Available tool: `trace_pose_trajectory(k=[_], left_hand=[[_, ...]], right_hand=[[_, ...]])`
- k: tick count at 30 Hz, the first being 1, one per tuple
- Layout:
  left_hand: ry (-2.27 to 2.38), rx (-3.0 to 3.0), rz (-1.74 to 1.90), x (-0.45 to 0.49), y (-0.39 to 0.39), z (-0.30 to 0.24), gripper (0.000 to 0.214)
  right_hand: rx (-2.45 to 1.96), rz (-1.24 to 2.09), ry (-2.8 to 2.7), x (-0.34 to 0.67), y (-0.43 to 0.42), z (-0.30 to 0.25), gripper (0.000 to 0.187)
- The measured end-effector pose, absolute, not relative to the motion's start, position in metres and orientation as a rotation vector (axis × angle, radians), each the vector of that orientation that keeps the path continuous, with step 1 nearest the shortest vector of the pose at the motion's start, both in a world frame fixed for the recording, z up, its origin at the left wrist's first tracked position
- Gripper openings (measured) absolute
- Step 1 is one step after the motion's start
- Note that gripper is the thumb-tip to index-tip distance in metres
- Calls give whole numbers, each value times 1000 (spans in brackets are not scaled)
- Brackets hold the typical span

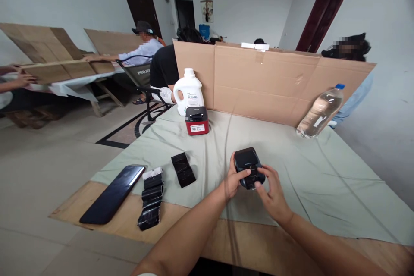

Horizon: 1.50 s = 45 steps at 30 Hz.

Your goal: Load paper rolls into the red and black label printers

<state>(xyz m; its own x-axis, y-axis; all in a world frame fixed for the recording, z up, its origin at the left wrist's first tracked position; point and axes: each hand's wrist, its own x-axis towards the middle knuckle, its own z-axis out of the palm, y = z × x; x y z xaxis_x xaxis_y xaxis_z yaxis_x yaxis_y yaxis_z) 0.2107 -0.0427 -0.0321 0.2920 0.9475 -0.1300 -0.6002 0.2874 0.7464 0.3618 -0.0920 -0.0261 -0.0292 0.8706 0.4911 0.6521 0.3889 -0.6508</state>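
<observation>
A small black handheld device (246, 158), with a dark glossy panel at its far end, is held above the green cloth. My left hand (235, 179) is closed around its left side, thumb resting across the top. At the near right end, my right hand (271, 192) has its fingers and thumb curled at the device's lower part, touching it. What lies under the right fingertips is too small to make out. To the left are a short black folded strip (183, 170) and a longer row of black rolls or folds (152, 200) with a white end.
A dark phone-like slab (112, 195) lies at the left table edge. Behind stand a red-and-black box (197, 121), a white jug (189, 94) and a cardboard screen (255, 82). A clear bottle (321, 112) leans at the right. Other people sit beyond.
</observation>
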Motion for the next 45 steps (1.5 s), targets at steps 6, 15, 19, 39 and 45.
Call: trace_pose_trajectory(k=[6,15,19,39,45], left_hand=[[578,843,1105,213,-44,-32,123],[645,1064,1005,210,-34,-41,116],[703,918,853,207,-25,-48,82],[767,898,817,206,-22,-41,76],[764,913,791,202,-21,-41,75]], right_hand=[[-1325,784,-1271,365,-59,-23,62],[-1226,944,-1107,357,-62,-66,75],[-1197,1033,-1039,360,-60,-63,76],[-1049,1351,-1085,389,-58,-52,87],[-1078,1321,-1008,389,-54,-52,66]])
